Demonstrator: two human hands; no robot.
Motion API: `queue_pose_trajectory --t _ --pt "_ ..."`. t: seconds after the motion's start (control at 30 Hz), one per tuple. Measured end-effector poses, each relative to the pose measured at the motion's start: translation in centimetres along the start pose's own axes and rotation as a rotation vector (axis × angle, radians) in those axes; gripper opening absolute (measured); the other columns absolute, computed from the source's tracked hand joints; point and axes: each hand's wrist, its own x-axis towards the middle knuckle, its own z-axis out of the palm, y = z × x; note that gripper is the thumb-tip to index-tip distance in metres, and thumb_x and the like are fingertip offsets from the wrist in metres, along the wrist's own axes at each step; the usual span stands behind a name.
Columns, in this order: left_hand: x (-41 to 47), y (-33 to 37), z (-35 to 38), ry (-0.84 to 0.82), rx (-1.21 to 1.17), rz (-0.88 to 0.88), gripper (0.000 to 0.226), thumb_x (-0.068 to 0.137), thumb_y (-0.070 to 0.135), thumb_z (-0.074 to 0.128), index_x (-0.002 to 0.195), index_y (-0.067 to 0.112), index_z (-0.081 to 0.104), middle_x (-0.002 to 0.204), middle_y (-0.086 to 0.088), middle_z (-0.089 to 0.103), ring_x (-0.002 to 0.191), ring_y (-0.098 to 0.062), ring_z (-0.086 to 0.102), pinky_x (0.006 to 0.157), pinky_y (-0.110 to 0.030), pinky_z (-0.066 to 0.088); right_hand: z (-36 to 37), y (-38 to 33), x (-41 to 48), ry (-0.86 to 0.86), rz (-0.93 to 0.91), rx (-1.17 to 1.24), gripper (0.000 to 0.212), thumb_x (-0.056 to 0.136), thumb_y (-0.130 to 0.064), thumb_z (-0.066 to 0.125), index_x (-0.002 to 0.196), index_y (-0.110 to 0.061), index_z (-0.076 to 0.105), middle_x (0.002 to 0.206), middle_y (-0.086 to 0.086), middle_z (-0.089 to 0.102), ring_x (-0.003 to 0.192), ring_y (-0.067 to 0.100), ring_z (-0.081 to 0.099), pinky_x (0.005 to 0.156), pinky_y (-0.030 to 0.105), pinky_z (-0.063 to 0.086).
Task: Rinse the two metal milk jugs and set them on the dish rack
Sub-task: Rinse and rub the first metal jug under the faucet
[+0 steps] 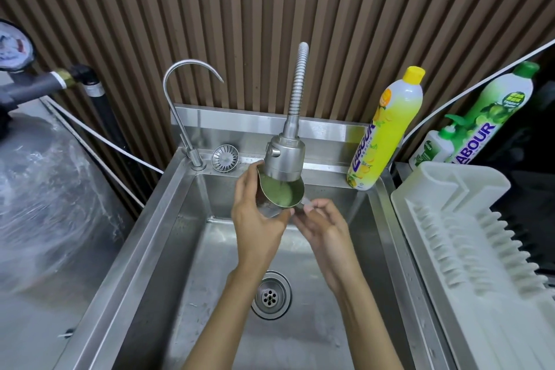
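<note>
I hold one metal milk jug [280, 194] tilted under the spray head of the flexible faucet [285, 156], above the steel sink [168, 219]. Greenish liquid shows inside the jug, and water runs into it. My left hand [255, 216] wraps around the jug's body from the left. My right hand [322, 227] pinches the jug's handle at its right side. A second jug is not in view. The white plastic dish rack [468, 237] stands to the right of the sink with nothing on it.
A thin gooseneck tap [186, 99] and a loose strainer basket [225, 158] sit on the sink's back ledge. A yellow dish soap bottle [387, 129] and green bottles [492, 117] stand at the back right. The drain [270, 296] lies below my wrists. A plastic-covered surface [45, 189] is at left.
</note>
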Motion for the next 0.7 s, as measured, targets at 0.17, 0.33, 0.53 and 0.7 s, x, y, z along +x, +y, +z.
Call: queue_pose_trajectory --t 0.17,0.33,0.53,0.7 --pt "-0.2 1.1 -2.3 0.034 0.276 -0.048 0.105 0.041 0.044 0.084 0.135 0.015 0.048 0.103 0.007 0.038 0.106 -0.017 0.047 0.096 -0.027 0.04 0.2 0.4 -0.3 0.016 0.043 -0.203 0.009 0.092 -0.013 0.055 0.085 -0.007 0.053 0.083 0.009 0.067 0.076 0.031 0.069 0.075 0.032 0.059" --pt "-0.5 1.6 -2.5 -0.132 0.348 -0.226 0.071 0.049 0.064 0.077 0.098 0.015 0.063 0.092 0.001 0.047 0.093 -0.022 0.056 0.083 -0.036 0.047 -0.1 -2.0 -1.1 0.119 0.003 -0.473 0.016 0.09 -0.018 0.061 0.082 -0.005 0.058 0.076 0.007 0.073 0.055 0.025 0.069 0.056 0.033 0.06" --pt "-0.9 0.0 -1.5 -0.367 -0.143 -0.461 0.052 0.045 0.036 0.089 0.093 0.022 0.073 0.087 0.006 0.075 0.091 -0.011 0.069 0.079 -0.019 0.049 -0.5 -4.0 -1.9 0.239 -0.196 -1.093 0.024 0.084 -0.032 0.063 0.066 -0.022 0.051 0.078 0.006 0.07 0.078 0.031 0.066 0.078 0.042 0.052" --pt "-0.7 -1.0 0.7 -0.283 -0.456 -0.438 0.068 0.054 -0.01 0.081 0.115 0.009 0.059 0.107 -0.01 0.07 0.098 -0.021 0.064 0.087 -0.028 0.053 -0.6 -3.7 -2.0 0.213 -0.237 -1.021 0.015 0.088 -0.016 0.058 0.076 -0.015 0.049 0.083 0.008 0.067 0.082 0.026 0.061 0.067 0.031 0.041"
